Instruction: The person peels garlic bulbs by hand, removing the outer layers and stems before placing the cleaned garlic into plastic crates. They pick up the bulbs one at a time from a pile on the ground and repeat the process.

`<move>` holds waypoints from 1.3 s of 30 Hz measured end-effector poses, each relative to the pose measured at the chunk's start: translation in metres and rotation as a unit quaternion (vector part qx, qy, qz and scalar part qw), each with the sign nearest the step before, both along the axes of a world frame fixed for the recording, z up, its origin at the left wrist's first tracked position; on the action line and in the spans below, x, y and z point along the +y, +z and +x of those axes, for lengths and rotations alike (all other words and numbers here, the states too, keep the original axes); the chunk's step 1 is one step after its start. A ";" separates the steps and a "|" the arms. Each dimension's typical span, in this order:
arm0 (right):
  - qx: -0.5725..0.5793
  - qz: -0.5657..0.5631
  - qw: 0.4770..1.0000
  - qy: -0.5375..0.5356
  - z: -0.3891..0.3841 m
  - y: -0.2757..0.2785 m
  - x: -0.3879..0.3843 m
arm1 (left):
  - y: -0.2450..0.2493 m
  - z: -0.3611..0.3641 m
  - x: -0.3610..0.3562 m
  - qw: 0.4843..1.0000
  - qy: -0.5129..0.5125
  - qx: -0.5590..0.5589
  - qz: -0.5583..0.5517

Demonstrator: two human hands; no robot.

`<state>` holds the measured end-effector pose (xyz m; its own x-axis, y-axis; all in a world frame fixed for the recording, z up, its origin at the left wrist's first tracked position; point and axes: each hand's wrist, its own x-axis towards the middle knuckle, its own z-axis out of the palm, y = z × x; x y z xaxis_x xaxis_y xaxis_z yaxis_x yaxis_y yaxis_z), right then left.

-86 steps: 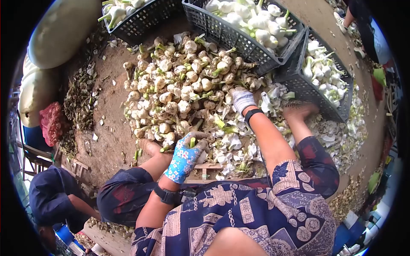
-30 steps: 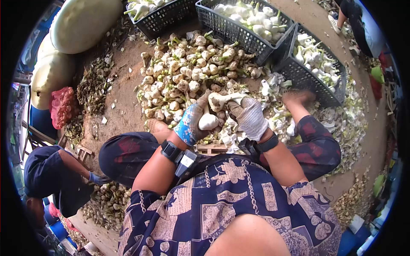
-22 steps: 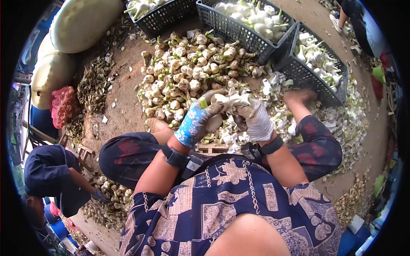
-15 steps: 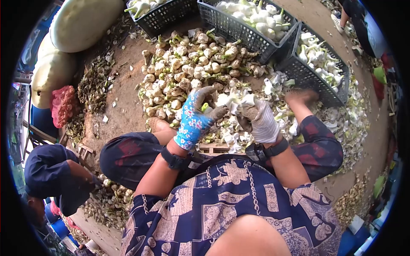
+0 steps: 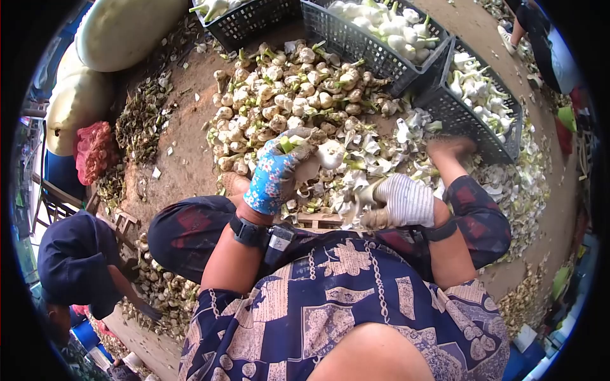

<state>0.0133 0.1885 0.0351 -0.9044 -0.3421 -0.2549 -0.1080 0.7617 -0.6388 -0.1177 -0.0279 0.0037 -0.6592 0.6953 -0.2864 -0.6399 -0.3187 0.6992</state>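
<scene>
A garlic bulb (image 5: 330, 154), white and peeled-looking, is held in my left hand (image 5: 278, 170), which wears a blue flowered glove with dirty fingers. Its green stem end shows above the palm. Lower and to the right, my right hand (image 5: 403, 202), in a white ribbed glove, is curled closed. Its fingertips are partly blurred, and what they hold, if anything, cannot be made out. Beyond both hands spreads a pile of unpeeled garlic bulbs (image 5: 273, 95). Loose garlic skins (image 5: 368, 152) lie under and around the hands.
Black plastic crates (image 5: 375, 47) of white garlic stand at the back, with another crate (image 5: 467, 117) at the right beside my bare foot (image 5: 451, 146). Large pale sacks (image 5: 127, 32) and a red mesh bag (image 5: 95, 152) are at left. A person in dark clothes (image 5: 76, 260) bends at lower left.
My hands have moved apart: the left drew slightly left with the bulb, now more visible, and the right went down and right. The person at left reaches lower toward the garlic there.
</scene>
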 end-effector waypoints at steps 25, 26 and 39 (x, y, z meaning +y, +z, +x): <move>0.283 0.006 0.919 -0.273 -0.021 -0.039 -0.056 | 0.010 0.003 0.018 0.684 -0.054 0.680 -0.258; 0.241 0.002 0.937 -0.252 -0.018 -0.029 -0.054 | 0.012 0.001 0.015 0.685 -0.055 0.678 -0.259; -0.078 -0.351 0.933 -0.018 0.020 0.030 -0.007 | -0.016 -0.014 -0.003 0.983 0.089 -0.109 0.117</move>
<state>0.0334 0.1812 0.0652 -0.8890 -0.4450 -0.1083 0.0449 0.1505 -0.9876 -0.1317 -0.0310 -0.0120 -0.7165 0.6385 -0.2809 -0.6866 -0.5744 0.4457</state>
